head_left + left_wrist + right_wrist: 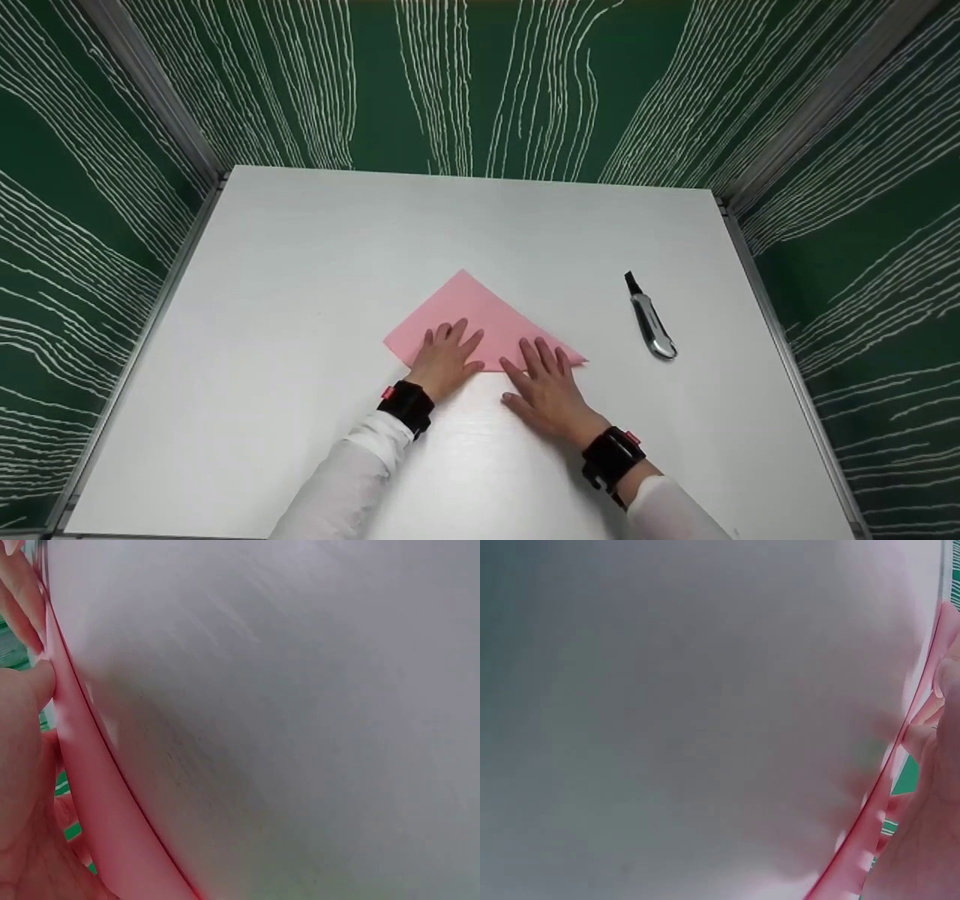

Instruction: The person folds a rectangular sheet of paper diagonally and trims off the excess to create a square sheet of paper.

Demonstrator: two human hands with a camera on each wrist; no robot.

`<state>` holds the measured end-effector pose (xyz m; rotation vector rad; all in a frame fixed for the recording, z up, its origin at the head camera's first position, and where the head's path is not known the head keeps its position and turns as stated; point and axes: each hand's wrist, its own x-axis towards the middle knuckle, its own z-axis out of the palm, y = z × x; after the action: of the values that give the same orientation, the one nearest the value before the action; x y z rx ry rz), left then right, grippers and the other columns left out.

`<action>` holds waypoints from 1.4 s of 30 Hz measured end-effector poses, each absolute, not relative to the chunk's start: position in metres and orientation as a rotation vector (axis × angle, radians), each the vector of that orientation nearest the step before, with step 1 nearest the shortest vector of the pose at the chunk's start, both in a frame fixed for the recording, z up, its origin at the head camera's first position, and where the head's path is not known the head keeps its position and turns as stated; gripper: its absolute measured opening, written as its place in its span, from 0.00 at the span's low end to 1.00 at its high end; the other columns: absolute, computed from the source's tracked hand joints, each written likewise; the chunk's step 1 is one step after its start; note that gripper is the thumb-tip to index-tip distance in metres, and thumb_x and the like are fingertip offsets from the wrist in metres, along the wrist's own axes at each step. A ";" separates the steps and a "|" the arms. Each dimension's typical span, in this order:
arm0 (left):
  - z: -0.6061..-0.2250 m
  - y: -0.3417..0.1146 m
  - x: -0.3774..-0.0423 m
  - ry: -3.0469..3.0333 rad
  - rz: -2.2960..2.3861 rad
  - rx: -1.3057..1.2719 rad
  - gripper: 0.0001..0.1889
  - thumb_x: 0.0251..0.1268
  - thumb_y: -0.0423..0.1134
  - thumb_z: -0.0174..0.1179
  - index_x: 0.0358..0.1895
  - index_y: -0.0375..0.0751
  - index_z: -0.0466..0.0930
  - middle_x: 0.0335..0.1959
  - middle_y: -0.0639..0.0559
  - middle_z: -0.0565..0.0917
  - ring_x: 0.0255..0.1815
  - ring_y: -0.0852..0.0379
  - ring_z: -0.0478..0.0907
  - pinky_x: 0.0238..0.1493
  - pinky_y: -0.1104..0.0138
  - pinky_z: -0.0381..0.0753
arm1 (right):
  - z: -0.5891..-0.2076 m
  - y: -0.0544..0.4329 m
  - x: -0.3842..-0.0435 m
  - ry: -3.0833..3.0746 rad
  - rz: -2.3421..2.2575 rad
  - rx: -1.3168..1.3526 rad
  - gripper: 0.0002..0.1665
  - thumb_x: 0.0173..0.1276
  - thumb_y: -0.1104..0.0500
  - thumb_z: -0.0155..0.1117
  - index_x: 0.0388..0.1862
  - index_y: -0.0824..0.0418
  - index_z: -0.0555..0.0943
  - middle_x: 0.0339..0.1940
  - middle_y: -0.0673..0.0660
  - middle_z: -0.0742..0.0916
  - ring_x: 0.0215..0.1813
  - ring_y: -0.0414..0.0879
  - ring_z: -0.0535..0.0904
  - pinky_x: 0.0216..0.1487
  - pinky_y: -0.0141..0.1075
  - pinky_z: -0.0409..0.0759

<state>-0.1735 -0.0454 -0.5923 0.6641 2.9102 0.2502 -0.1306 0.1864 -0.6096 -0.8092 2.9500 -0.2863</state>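
A pink sheet of paper [480, 300], folded into a triangle, lies on the white table with its peak pointing away from me and its long edge toward me. My left hand [444, 364] rests on its left part with fingers spread, the thumb at the near edge. On the right part, my right hand [551, 390] lays its fingertips near that edge, its thumb on the table below the paper. The left wrist view shows the paper's edge [112, 810] running under the left hand. In the right wrist view, the fingers touch the paper [855, 855] along its edge.
A utility knife [651, 322] with a silver and black handle lies to the right of the paper. The white table [300, 247] has metal rails [787, 352] at its sides. Green panels [375, 90] with white wavy lines stand behind and beside it.
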 end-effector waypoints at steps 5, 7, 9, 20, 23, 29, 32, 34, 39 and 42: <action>-0.594 -0.046 -0.175 2.890 0.287 0.657 0.32 0.76 0.57 0.49 0.78 0.51 0.61 0.78 0.40 0.62 0.75 0.38 0.62 0.74 0.40 0.63 | -0.608 0.187 -0.133 2.924 -0.332 -0.805 0.35 0.76 0.39 0.50 0.77 0.49 0.65 0.81 0.67 0.61 0.82 0.67 0.51 0.77 0.67 0.49; -0.595 -0.046 -0.175 2.892 0.290 0.661 0.32 0.76 0.57 0.49 0.78 0.51 0.61 0.78 0.40 0.61 0.75 0.38 0.61 0.74 0.40 0.63 | -0.607 0.187 -0.133 2.918 -0.345 -0.811 0.35 0.76 0.39 0.50 0.77 0.49 0.65 0.81 0.67 0.61 0.82 0.67 0.51 0.77 0.67 0.49; -0.596 -0.047 -0.175 2.903 0.284 0.672 0.31 0.76 0.57 0.49 0.77 0.50 0.62 0.77 0.40 0.62 0.75 0.38 0.62 0.73 0.41 0.65 | -0.607 0.188 -0.134 2.916 -0.353 -0.818 0.34 0.76 0.40 0.51 0.77 0.50 0.66 0.80 0.68 0.62 0.81 0.68 0.52 0.76 0.67 0.50; -0.595 -0.046 -0.173 2.964 0.123 0.705 0.29 0.78 0.58 0.45 0.77 0.53 0.63 0.76 0.43 0.65 0.72 0.42 0.66 0.72 0.45 0.69 | -0.608 0.190 -0.134 2.893 -0.311 -0.808 0.36 0.77 0.38 0.49 0.79 0.49 0.62 0.82 0.66 0.58 0.83 0.66 0.48 0.78 0.66 0.48; -0.593 -0.047 -0.172 2.974 0.086 0.696 0.29 0.78 0.57 0.46 0.76 0.55 0.63 0.77 0.43 0.65 0.72 0.42 0.66 0.72 0.47 0.70 | -0.609 0.193 -0.135 2.890 -0.278 -0.818 0.37 0.77 0.38 0.48 0.79 0.49 0.61 0.82 0.65 0.57 0.83 0.66 0.47 0.78 0.65 0.48; -0.591 -0.047 -0.168 3.017 0.077 0.698 0.28 0.77 0.56 0.48 0.75 0.55 0.65 0.76 0.43 0.66 0.72 0.41 0.68 0.70 0.48 0.72 | -0.609 0.208 -0.134 2.926 -0.280 -0.777 0.36 0.77 0.42 0.51 0.78 0.53 0.64 0.81 0.68 0.59 0.82 0.68 0.48 0.78 0.65 0.50; -0.590 -0.047 -0.166 3.034 0.099 0.710 0.27 0.76 0.55 0.50 0.74 0.54 0.67 0.75 0.43 0.68 0.71 0.41 0.68 0.70 0.48 0.73 | -0.607 0.218 -0.132 2.956 -0.326 -0.734 0.34 0.76 0.43 0.54 0.76 0.56 0.67 0.80 0.70 0.61 0.81 0.70 0.49 0.77 0.66 0.50; -0.590 -0.047 -0.166 3.026 0.121 0.704 0.27 0.76 0.55 0.50 0.75 0.54 0.67 0.76 0.42 0.67 0.71 0.40 0.68 0.70 0.48 0.72 | -0.606 0.224 -0.130 2.980 -0.347 -0.719 0.33 0.75 0.44 0.55 0.74 0.57 0.69 0.79 0.71 0.63 0.81 0.71 0.50 0.76 0.66 0.50; -0.590 -0.048 -0.167 2.980 0.181 0.667 0.28 0.77 0.54 0.49 0.75 0.54 0.65 0.77 0.42 0.65 0.74 0.39 0.65 0.72 0.46 0.69 | -0.606 0.233 -0.126 3.026 -0.387 -0.715 0.32 0.74 0.46 0.57 0.72 0.59 0.72 0.77 0.72 0.66 0.79 0.72 0.53 0.74 0.68 0.52; -0.589 -0.048 -0.168 2.977 0.181 0.665 0.28 0.77 0.54 0.48 0.76 0.54 0.64 0.77 0.42 0.65 0.74 0.39 0.64 0.72 0.46 0.69 | -0.607 0.235 -0.125 3.041 -0.406 -0.715 0.32 0.73 0.47 0.58 0.71 0.59 0.73 0.76 0.73 0.66 0.79 0.73 0.54 0.74 0.69 0.52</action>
<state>-0.1681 -0.0478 -0.5894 0.6653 2.9769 0.1810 -0.1247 0.2354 -0.6066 -0.7154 3.0412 -0.4065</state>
